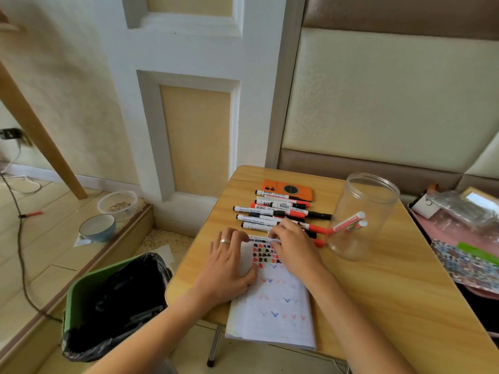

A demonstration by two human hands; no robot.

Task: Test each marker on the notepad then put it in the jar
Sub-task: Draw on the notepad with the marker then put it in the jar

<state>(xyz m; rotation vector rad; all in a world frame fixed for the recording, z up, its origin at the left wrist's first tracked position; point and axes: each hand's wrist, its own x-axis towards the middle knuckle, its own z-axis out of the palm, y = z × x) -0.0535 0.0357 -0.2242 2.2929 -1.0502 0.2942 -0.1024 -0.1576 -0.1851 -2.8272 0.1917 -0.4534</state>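
A white notepad (275, 306) lies on the wooden table (378, 292), with rows of red, blue and black test marks on its page. My left hand (229, 265) rests flat on its left side, a ring on one finger. My right hand (291, 247) sits at the pad's top edge, fingers curled round a white marker whose end shows at the fingertips. Several markers (270, 209) with red or black caps lie in a row just behind my hands. To the right stands a clear plastic jar (361, 201) with two red-capped markers (348, 221) leaning inside.
An orange box (286, 188) lies behind the marker row. A green bin (81, 290) with a black liner stands left of the table. On the floor are a blue bowl (97, 228) and a clear container (117, 203). Bags and papers (464, 211) crowd the right side.
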